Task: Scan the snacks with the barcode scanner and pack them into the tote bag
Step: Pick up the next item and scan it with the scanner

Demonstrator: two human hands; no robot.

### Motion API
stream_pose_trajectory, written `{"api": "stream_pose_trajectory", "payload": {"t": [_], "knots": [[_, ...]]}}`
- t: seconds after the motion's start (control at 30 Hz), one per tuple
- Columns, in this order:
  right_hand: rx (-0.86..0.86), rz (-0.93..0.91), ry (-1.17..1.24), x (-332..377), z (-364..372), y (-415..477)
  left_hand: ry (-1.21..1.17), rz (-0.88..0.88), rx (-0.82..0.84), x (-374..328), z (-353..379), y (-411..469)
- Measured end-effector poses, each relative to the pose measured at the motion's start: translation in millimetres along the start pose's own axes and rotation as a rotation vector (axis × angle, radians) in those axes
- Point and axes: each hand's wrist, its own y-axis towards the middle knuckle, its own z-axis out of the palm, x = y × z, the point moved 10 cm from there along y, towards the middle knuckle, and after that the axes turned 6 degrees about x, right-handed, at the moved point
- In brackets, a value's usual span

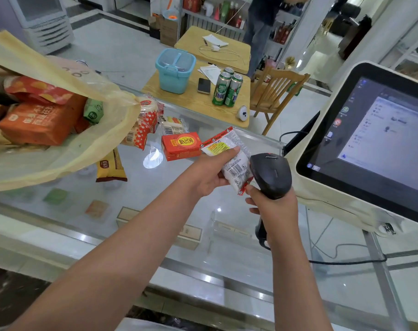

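Note:
My left hand [209, 172] grips a white snack packet with red trim [234, 161], its barcode turned toward the scanner. My right hand [272, 206] holds the black barcode scanner [271, 174] by its handle, the head right beside the packet. On the glass counter [155, 211] lie a red-orange box [181, 145], a red spotted packet [141, 132], a pale packet [172, 125] and a yellow-brown bar [111, 167]. The yellow tote bag [67, 149] sits open at the left with several orange and red snack packs [35, 123] inside.
A checkout monitor [375, 142] stands at the right, cables running under it. Beyond the counter a wooden table holds a blue bucket [174, 70], a phone [203, 86] and green cans [227, 89]. A wooden chair [278, 89] and a standing person [263, 27] are farther back.

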Motion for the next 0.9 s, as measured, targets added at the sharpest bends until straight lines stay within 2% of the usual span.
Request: {"api": "stream_pose_trajectory", "payload": {"t": [0.13, 0.27, 0.53, 0.77, 0.9], "knots": [[0.090, 0.045, 0.169, 3, 6, -1, -0.034, 0.026, -0.044, -6, 8, -6], [0.079, 0.042, 0.169, 3, 1, -1, -0.078, 0.022, -0.042, -6, 15, -10], [0.050, 0.042, 0.180, 1, -2, -4, -0.121, -0.124, -0.030, -9, 22, -15], [0.058, 0.066, 0.123, -5, -3, -8, -0.039, -0.184, -0.052, -3, 22, -16], [0.110, 0.054, -0.049, 7, -11, -16, 0.068, -0.157, -0.081, -14, 17, -14]]}}
